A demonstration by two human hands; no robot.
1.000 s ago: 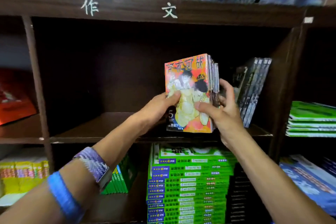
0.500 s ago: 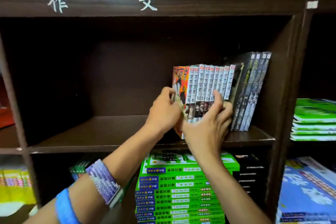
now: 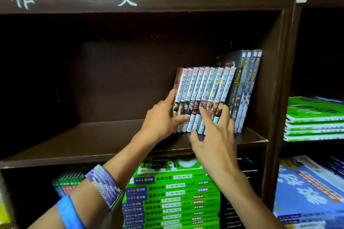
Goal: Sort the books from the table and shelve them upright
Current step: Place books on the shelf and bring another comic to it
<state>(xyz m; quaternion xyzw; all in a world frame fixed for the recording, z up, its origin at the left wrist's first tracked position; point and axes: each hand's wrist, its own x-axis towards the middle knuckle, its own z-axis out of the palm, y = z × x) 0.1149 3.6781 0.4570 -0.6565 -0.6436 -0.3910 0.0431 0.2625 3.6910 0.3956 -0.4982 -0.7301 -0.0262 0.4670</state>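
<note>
A row of several white-spined manga volumes (image 3: 202, 87) stands on the dark wooden shelf board (image 3: 83, 141), spines out, leaning right against a few taller dark books (image 3: 245, 80). My left hand (image 3: 160, 121) clasps the left end of the row, fingers along the outer cover and thumb across the lowest part of the first spines. My right hand (image 3: 214, 139) lies against the lower spines with its fingers spread apart, holding nothing.
The shelf's left half is bare board. A wooden upright (image 3: 277, 80) bounds the compartment on the right. Below lies a flat stack of green books (image 3: 171, 191). Right compartments hold flat green books (image 3: 314, 117) and blue books (image 3: 307, 191).
The manga stack, first held cover-forward in both hands, was turned spines out and set on the shelf against the dark books. My right hand has spread flat over the spines.
</note>
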